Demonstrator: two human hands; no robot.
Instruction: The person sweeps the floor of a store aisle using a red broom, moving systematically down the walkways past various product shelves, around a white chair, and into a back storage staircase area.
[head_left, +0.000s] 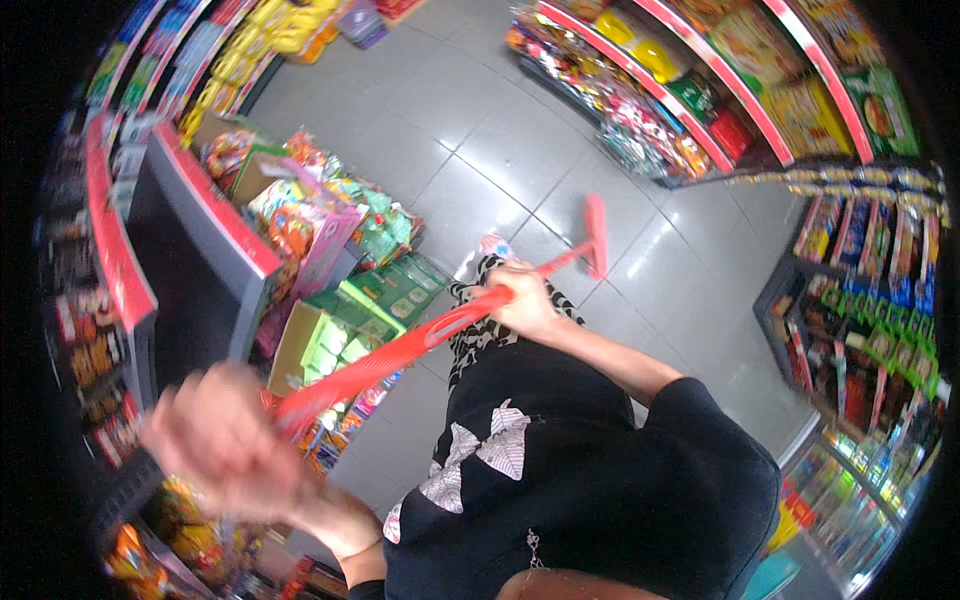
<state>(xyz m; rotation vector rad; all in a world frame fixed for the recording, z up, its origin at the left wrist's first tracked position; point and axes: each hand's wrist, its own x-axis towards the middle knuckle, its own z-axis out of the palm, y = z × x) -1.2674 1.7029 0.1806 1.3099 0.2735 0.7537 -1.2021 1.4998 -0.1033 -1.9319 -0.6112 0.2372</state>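
Observation:
A red long-handled floor cleaning tool (390, 356) slants across my body. Its narrow T-shaped head (596, 236) is on the grey tiled floor ahead of my feet; blur hides whether it is a mop, broom or squeegee. My left hand (225, 442), blurred and raised near the camera, is closed around the upper end of the handle. Lower on the shaft, in front of my patterned trousers, my right hand (521, 296) grips it. One foot (495, 246) shows just beyond my right hand.
Open cartons of packaged goods (330, 330) stand on the floor at left, beside a dark shelf end panel (195, 247) with red edging. Stocked shelves (720, 82) line the upper right. A low snack rack (855, 300) and a glass-fronted case (847, 495) stand at right.

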